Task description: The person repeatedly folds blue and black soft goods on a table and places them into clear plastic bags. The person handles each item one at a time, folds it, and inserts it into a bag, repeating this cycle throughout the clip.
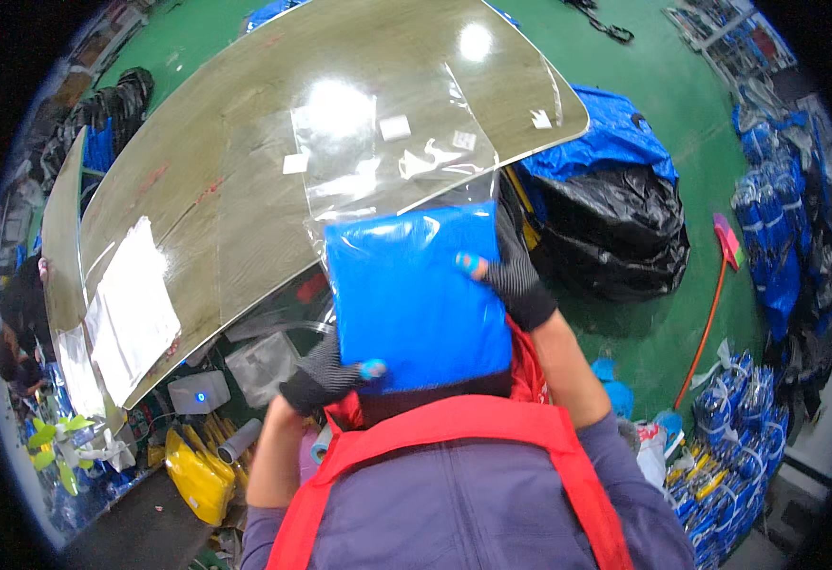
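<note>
A folded blue tarp, nearly square, is held up in front of my body at the near edge of the table. Clear plastic film shows along its far and left edges and stretches onto the tabletop; how far it wraps the tarp I cannot tell. My left hand, in a dark striped glove, grips the near left corner with the thumb on top. Higher on the right side, my right hand grips the edge, thumb on top and fingers hidden underneath.
The curved table carries white paper sheets and small white scraps. A black and blue bundle stands right of it on the green floor. Yellow folded packs lie at lower left. An orange-handled broom is farther right.
</note>
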### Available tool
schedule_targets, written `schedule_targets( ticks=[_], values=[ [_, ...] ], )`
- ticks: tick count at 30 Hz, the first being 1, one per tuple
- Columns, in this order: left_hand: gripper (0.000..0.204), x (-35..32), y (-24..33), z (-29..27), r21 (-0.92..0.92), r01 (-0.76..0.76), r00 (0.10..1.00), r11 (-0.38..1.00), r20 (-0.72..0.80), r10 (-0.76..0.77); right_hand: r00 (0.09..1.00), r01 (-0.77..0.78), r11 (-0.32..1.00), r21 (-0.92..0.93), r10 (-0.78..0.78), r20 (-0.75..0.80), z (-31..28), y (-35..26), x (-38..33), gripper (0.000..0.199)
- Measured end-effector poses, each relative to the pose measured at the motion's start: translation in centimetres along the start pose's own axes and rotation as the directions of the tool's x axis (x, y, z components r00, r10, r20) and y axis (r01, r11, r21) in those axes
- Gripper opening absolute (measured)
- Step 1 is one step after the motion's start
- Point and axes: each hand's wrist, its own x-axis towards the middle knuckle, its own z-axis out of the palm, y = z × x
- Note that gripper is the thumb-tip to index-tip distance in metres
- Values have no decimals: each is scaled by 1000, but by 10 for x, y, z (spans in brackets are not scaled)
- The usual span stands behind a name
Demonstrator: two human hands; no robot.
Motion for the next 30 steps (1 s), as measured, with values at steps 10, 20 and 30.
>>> schedule_targets(
  ticks=[10, 20, 30],
  values=[
    [104, -38, -23, 19, -310, 160, 986, 937, 12, -165, 966, -232, 942, 242, 195, 169, 16, -17, -127, 81],
    [93, -24, -51, 62, -310, 74, 984, 948, -134, -120, 919, -372, 912, 173, 335, 207, -33, 6, -80, 57],
    [96, -4, 4, 7, -317, 73, 995, 945, -41, -91, 871, -478, 807, 347, 387, 301, 0, -44, -88, 83]
  ],
)
